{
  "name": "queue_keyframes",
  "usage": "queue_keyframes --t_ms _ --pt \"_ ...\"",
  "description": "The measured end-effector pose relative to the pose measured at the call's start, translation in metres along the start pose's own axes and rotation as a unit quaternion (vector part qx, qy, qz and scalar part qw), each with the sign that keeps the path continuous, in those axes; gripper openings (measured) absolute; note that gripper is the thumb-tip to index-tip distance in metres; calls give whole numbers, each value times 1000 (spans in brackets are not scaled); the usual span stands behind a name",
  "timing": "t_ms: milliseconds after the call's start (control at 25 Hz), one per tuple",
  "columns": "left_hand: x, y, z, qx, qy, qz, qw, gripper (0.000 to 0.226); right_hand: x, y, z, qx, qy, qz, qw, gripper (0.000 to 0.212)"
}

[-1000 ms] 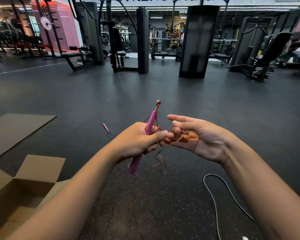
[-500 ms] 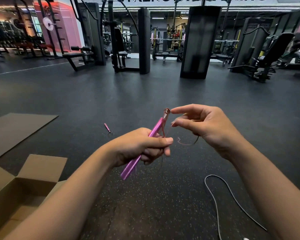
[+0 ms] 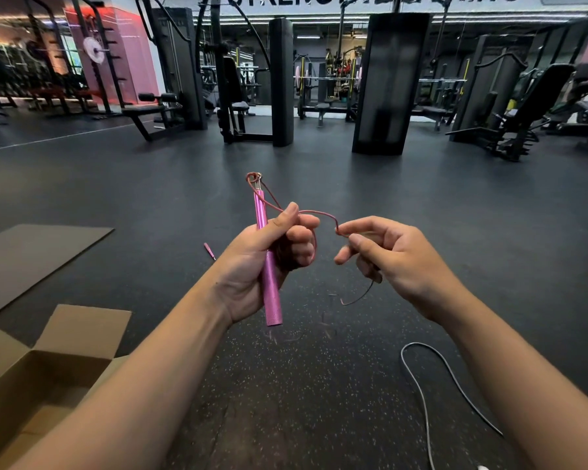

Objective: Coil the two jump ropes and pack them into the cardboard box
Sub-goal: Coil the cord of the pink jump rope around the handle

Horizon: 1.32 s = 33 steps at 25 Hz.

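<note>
The pink rope (image 3: 306,215) was mid-coil, its handle (image 3: 269,266) gripped by the left hand (image 3: 252,266), cord pinched by the right hand (image 3: 387,256); the white rope (image 3: 421,395) lay uncoiled; nothing was seen packed in the cardboard box (image 3: 41,385).

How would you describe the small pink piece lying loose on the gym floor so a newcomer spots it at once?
Start at the flat cardboard sheet on the dark floor, left of the left hand. Between that sheet and the hand lies a short pink handle, angled, alone. Unlike the long pink handle gripped in the hand, it is untouched on the floor.
</note>
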State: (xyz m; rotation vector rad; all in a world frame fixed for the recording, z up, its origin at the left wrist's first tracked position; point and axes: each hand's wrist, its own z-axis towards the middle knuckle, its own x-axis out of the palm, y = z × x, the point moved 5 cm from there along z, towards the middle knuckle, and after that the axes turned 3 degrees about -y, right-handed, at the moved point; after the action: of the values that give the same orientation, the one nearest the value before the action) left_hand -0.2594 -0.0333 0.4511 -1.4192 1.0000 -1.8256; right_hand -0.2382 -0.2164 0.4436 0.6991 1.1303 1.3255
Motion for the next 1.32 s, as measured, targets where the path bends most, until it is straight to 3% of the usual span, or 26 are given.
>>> queue_keyframes --t_ms 200,440,640,720,800,880,960,1080,1120,1160,1240,1320 --pt "1 -1 -1 -15 46 -7 999 37 -3 -2 1 7 -70 -38 997 18" --pt "5 1 -1 -26 9 -1 1000 26 -5 -3 2 13 -93 -19 995 18" --pt "15 2 -10 -102 161 -82 978 35 -4 -8 0 19 -118 -5 993 30" --pt "22 -4 -9 -81 151 -172 970 23 12 -17 -6 72 -49 -27 996 41" --pt "13 -6 3 -12 61 -223 973 22 40 -25 -19 150 102 -19 983 51" --pt "-5 -9 15 86 -19 -119 989 25 61 -23 -32 167 222 -29 960 49" --pt "-21 -13 18 163 -69 143 974 26 71 -15 -37 140 290 -49 945 34" --pt "-25 -5 10 159 2 525 836 23 60 1 -30 126 300 -29 945 23" --pt "-26 0 7 131 30 576 806 28 49 7 -23 119 266 -26 956 22" --pt "-26 4 4 99 47 573 812 34 36 14 -18 104 223 -41 968 23" --pt "-22 7 0 45 65 501 862 43 16 27 -10 53 136 -107 983 18" --pt "-17 9 -1 -7 86 458 885 40 5 31 -6 14 64 -128 990 16"
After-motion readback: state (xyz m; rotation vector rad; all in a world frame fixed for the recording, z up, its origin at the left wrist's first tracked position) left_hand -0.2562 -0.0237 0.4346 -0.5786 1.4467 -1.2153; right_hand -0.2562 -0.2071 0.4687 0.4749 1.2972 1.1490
